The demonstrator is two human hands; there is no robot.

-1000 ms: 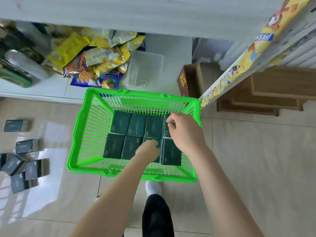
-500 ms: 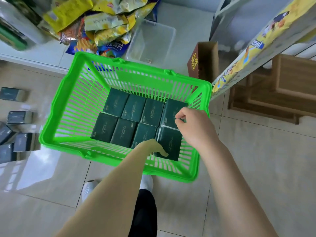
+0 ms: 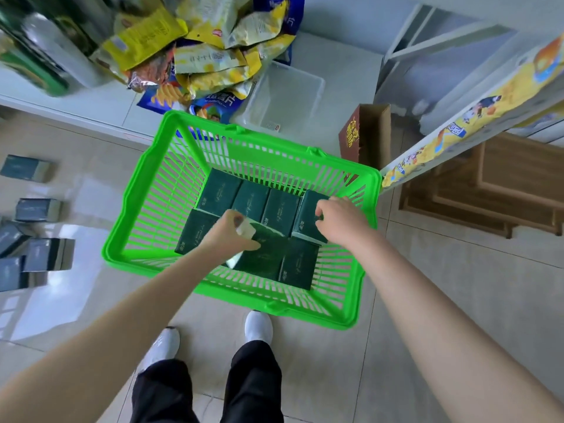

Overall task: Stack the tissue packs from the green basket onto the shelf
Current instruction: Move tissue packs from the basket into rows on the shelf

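Note:
A green basket (image 3: pixel 143 190) stands on the tiled floor and holds several dark green tissue packs (image 3: pixel 279 210) in two rows. My left hand (image 3: pixel 233 235) grips a front-row pack (image 3: pixel 265 254) and has tilted it up, so its white end shows. My right hand (image 3: pixel 338 221) pinches the back-row pack at the far right (image 3: pixel 306 219), which is also raised off its neighbours. The white shelf (image 3: pixel 91 109) runs along the top of the view, just beyond the basket.
Snack bags (image 3: pixel 207 56) and a clear plastic tub (image 3: pixel 283 96) lie on the shelf. Several grey-blue packs (image 3: pixel 45 254) lie on the floor at the left. A brown carton (image 3: pixel 363 135) and a wooden pallet (image 3: pixel 488 190) are at the right. My white shoes (image 3: pixel 259 325) stand just in front of the basket.
My left hand has closed on a front-row pack and tipped it up. My right hand has lifted the far-right back pack. The view has tilted down, showing my feet.

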